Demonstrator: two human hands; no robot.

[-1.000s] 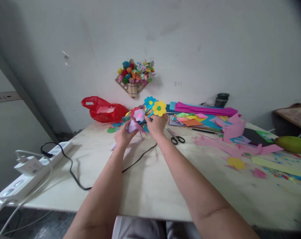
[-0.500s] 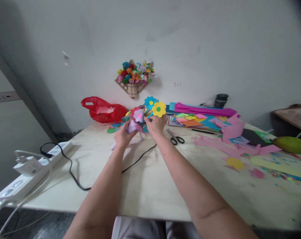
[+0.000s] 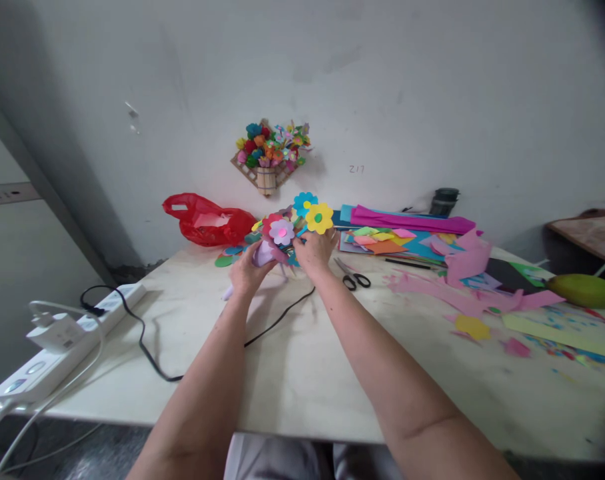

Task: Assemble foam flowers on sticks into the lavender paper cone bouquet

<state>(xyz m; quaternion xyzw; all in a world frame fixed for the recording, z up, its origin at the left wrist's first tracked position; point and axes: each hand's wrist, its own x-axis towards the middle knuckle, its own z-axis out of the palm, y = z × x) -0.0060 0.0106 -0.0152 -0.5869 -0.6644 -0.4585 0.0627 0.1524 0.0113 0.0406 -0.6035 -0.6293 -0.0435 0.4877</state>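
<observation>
A paper flower bouquet (image 3: pixel 287 223) in a pale purple wrapper is held up over the far middle of the table. Its heads include a yellow flower (image 3: pixel 319 217), a blue one (image 3: pixel 304 202) and a purple-pink one (image 3: pixel 281 232). My left hand (image 3: pixel 246 270) is closed round the purple wrapper from the left. My right hand (image 3: pixel 315 251) is closed on the stems just under the yellow flower.
Black scissors (image 3: pixel 352 279) lie right of my right hand. Coloured paper sheets (image 3: pixel 407 233) and pink scraps (image 3: pixel 457 293) cover the right side. A red plastic bag (image 3: pixel 207 220) sits far left. A power strip (image 3: pixel 57 347) with black cable (image 3: pixel 147 350) lies at the left edge. A wall flower basket (image 3: pixel 271 157) hangs behind.
Almost nothing differs. The bouquet has tilted very slightly and my hands have shifted a touch on it.
</observation>
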